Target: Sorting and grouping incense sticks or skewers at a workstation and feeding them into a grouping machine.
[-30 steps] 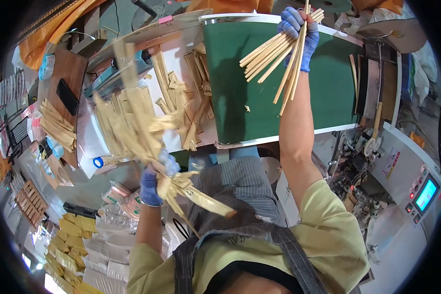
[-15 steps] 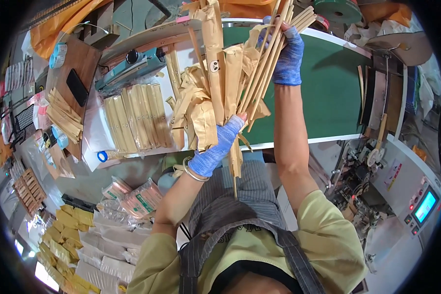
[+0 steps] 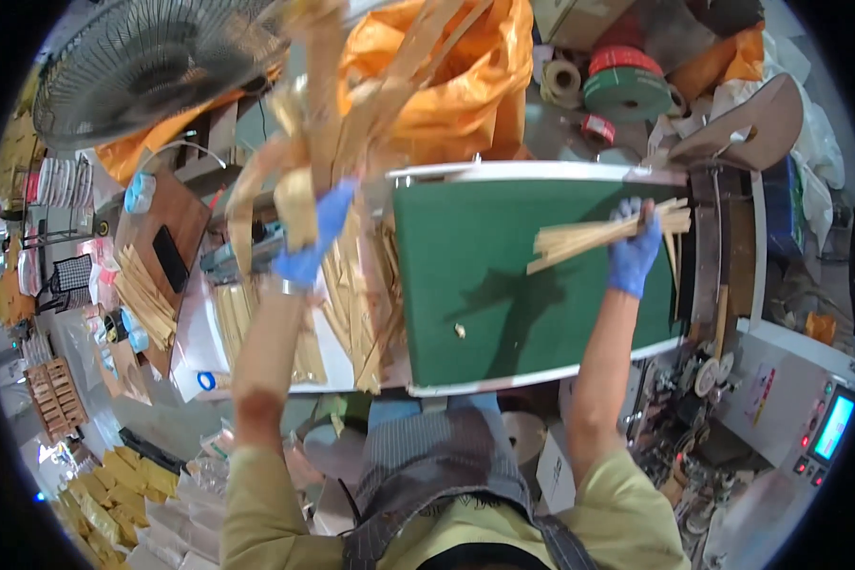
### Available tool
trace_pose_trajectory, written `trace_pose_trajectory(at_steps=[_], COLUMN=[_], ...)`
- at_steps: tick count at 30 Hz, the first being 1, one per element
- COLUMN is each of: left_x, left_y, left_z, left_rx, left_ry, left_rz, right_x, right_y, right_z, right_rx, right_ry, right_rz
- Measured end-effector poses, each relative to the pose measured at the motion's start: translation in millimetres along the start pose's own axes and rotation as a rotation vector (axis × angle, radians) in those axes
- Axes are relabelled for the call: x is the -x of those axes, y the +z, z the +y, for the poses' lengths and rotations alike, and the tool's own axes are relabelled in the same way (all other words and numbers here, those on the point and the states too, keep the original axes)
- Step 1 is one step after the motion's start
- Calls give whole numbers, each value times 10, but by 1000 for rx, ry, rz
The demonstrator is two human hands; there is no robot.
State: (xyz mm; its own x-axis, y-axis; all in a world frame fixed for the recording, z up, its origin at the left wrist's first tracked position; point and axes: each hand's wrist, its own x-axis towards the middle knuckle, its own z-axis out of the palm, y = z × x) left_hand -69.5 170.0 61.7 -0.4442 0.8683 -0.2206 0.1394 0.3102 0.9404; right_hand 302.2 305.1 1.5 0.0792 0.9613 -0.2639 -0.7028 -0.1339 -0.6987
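Observation:
My left hand (image 3: 315,237), in a blue glove, is raised at the left end of the green conveyor belt (image 3: 465,275). It grips a bunch of crumpled brown paper sleeves (image 3: 328,142), blurred by motion, that reaches up toward an orange sack (image 3: 489,104). Over the belt's right end, my right hand (image 3: 634,256), gloved in blue too, is closed round a bundle of pale wooden chopsticks (image 3: 579,239) lying roughly crosswise. A small pale scrap (image 3: 460,331) rests on the belt. More brown paper-sleeved sticks (image 3: 351,323) lie just left of the belt.
A large fan (image 3: 152,76) stands at the far left. Beside it, a wooden board (image 3: 180,223) carries a phone (image 3: 169,258) and loose sticks (image 3: 144,294). A machine with a lit screen (image 3: 834,426) is at the right. Tape rolls (image 3: 627,93) sit beyond the belt.
My hands have moved apart: the left went left and away with the paper sleeves, the right moved right and nearer with the chopsticks. The view has shifted, showing the orange sack and fan more fully.

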Motion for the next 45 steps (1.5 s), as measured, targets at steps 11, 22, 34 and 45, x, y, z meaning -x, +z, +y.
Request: trace_pose_trajectory(at_steps=[11,22,34,45], left_x=[-3014,-2423,-2242,-2823], left_y=[632,840,1492,777], left_z=[-937,-555,-1825,-1430], left_rx=[-791,-691,-387,64], left_ry=[165,-96,62,173], left_rz=[264,-163,-253,199], right_x=[841,781,-1665,-1672], right_y=[-392,-228,1697,1326], right_z=[-164,132,2214,1786], right_rx=[209,1147,1924,2252], right_ry=[22,-629,-16,-339], right_rz=[87,275,-896,-1349])
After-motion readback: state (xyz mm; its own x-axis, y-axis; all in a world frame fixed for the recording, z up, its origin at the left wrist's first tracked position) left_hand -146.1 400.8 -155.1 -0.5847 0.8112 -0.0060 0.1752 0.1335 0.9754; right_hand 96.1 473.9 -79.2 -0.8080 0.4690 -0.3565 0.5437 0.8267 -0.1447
